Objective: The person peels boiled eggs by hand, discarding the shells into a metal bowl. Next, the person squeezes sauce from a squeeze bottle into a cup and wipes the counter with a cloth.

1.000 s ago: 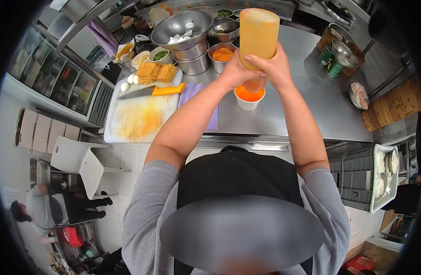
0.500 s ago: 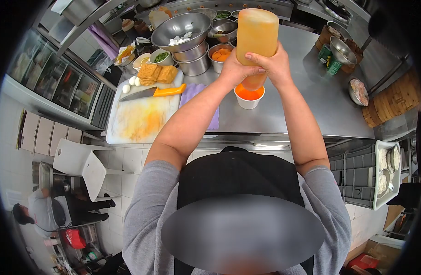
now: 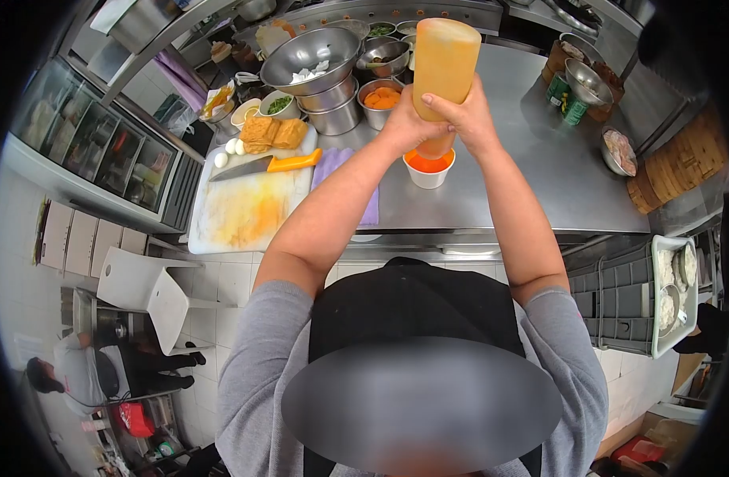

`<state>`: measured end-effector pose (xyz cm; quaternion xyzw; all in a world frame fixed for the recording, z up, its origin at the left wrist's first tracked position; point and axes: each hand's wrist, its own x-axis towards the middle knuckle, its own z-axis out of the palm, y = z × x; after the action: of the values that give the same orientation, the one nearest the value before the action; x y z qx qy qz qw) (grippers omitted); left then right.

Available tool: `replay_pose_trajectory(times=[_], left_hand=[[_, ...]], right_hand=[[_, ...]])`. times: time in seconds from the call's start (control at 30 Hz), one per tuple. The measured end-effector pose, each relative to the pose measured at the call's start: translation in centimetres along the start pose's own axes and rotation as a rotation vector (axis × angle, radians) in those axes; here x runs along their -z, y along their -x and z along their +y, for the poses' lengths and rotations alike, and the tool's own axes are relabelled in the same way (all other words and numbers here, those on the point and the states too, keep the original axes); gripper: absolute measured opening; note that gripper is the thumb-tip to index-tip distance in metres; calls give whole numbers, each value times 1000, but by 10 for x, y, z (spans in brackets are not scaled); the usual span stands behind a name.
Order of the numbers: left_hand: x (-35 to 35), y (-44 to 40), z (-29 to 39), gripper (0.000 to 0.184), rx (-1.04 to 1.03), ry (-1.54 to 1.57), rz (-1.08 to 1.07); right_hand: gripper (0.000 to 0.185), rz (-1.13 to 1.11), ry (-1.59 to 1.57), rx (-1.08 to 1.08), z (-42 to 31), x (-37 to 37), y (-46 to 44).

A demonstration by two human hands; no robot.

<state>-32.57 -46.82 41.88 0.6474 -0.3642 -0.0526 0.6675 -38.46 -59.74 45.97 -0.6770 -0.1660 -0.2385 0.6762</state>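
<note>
Both my left hand (image 3: 412,125) and my right hand (image 3: 469,117) are wrapped round a large bottle (image 3: 446,63) of yellow-orange liquid, held upside down. Its narrow end points down at a white cup (image 3: 428,177) on the steel counter. Bright orange content (image 3: 429,164) shows inside the cup. Whether the bottle touches the cup, I cannot tell. To the left, a purple cloth (image 3: 367,208) lies beside a white cutting board (image 3: 209,230). On the board are a knife with a yellow handle (image 3: 295,161), fried golden blocks (image 3: 287,133) and white eggs (image 3: 221,160).
Steel bowls (image 3: 289,62) and a pot of orange pieces (image 3: 382,97) stand behind my left hand. Green cans (image 3: 573,111), a bowl of meat (image 3: 618,151) and bamboo steamers (image 3: 678,171) are at the right. A white chair (image 3: 167,310) and a seated person (image 3: 86,370) are lower left.
The view has shifted slightly, so the counter items appear a little displaced. Both hands keep their hold on the upturned bottle over the cup.
</note>
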Motion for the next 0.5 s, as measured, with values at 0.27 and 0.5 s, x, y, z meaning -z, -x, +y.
replay_pose_trajectory(times=[0.27,0.5], left_hand=[[-5,4,25,70,-61,81,12],[-4,1,25,70,-116,81,4]], right_hand=[[61,101,62,-8,2,-1,3],[59,173,43,-14,1,-3,0]])
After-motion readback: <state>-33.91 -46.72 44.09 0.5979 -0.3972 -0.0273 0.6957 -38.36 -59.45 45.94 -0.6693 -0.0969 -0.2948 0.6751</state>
